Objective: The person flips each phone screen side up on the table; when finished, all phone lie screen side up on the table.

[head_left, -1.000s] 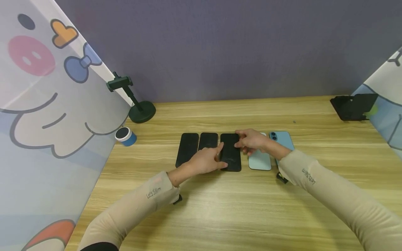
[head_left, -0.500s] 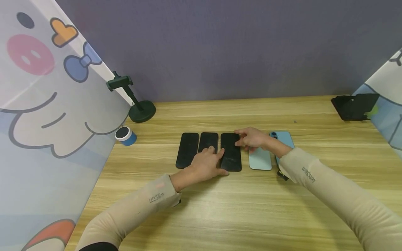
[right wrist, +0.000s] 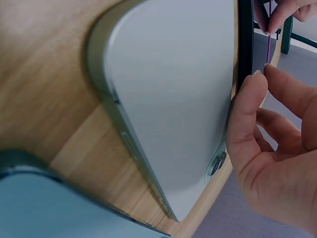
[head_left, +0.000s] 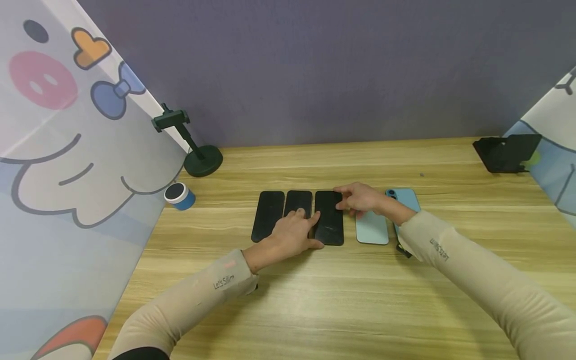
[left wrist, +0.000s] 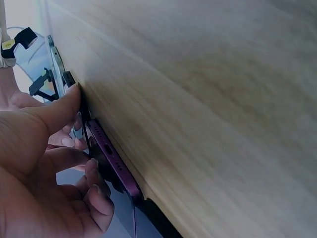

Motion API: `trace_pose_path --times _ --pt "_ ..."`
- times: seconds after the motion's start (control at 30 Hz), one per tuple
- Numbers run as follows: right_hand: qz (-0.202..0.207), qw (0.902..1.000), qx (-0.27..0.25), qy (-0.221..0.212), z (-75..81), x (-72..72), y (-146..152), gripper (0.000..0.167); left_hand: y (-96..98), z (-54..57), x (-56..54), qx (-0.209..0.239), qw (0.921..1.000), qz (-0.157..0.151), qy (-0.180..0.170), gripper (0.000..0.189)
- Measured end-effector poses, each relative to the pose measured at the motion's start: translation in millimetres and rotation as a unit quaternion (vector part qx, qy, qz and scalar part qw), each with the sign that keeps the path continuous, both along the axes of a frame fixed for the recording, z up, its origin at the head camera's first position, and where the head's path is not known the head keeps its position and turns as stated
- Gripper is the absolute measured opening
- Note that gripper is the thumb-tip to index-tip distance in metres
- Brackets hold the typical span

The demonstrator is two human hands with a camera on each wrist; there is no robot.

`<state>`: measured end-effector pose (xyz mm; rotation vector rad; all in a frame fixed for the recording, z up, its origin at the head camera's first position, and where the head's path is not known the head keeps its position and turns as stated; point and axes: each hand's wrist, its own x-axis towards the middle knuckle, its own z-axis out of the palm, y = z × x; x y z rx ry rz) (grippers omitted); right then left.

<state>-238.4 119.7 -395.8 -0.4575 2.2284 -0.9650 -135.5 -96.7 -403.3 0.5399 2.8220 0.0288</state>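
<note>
Basically, third black phone (head_left: 329,231) from left sits in from tabletop's (head_left: 288,167) back edge; left hand (head_left: 289,233) and right hand (head_left: 362,197) part-spread, fingers (head_left: 316,217) touching its rim, no closed grip; probably stiff, slick, fragile; take by long sides.

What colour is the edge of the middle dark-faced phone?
The phone's edge is purple, clearest in the left wrist view.
</note>
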Motion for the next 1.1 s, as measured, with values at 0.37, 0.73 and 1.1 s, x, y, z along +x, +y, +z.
trace_pose_path --times 0.37,0.73,1.1 --pt "-0.005 1.0 -0.001 0.003 -2.2 -1.5 -2 0.068 -1.6 0.8 -0.7 -0.005 1.0 -0.006 -0.002 0.086" --pt "-0.009 1.0 -0.003 -0.001 -3.0 0.8 -1 0.067 -2.6 1.5 -0.8 -0.002 0.9999 -0.008 -0.006 0.086" --pt "-0.016 0.9991 -0.038 0.006 -1.1 4.0 14 0.068 -2.8 7.5 -4.3 0.014 0.9997 -0.016 -0.009 0.083"
